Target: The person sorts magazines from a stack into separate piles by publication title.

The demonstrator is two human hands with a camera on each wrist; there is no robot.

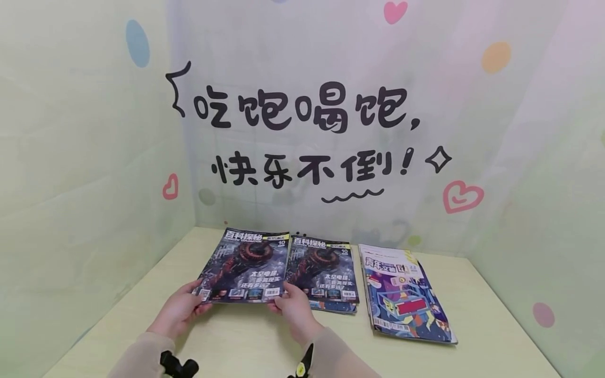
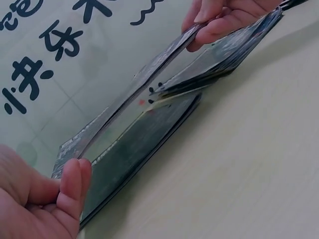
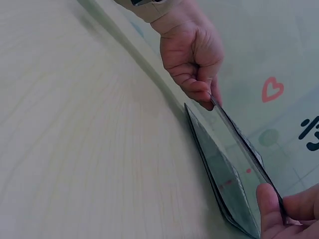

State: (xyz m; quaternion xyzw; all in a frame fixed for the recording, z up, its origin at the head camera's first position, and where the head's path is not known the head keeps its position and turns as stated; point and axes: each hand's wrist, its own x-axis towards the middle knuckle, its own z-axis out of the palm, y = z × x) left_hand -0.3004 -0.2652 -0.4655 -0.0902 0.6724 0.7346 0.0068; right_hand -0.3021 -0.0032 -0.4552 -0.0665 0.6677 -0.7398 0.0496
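Observation:
My left hand (image 1: 179,307) pinches the lower left corner of a dark magazine (image 1: 243,265) with white Chinese lettering. At its lower right corner, my right hand (image 1: 294,310) grips the same magazine between thumb and fingers. Both wrist views show the magazine raised and tilted, seen nearly edge-on. Beneath it, in the left wrist view, another dark magazine or thin pile (image 2: 144,154) lies on the table, apart from the held one. Just right of the held magazine sits a stack topped by a matching dark magazine (image 1: 323,270), partly covered by my right hand's side.
Farther right on the pale wooden table (image 1: 227,344) lies a slightly fanned stack of magazines with a colourful purple and blue cover (image 1: 402,299). A fabric backdrop (image 1: 302,63) with black Chinese lettering and hearts encloses the back and both sides.

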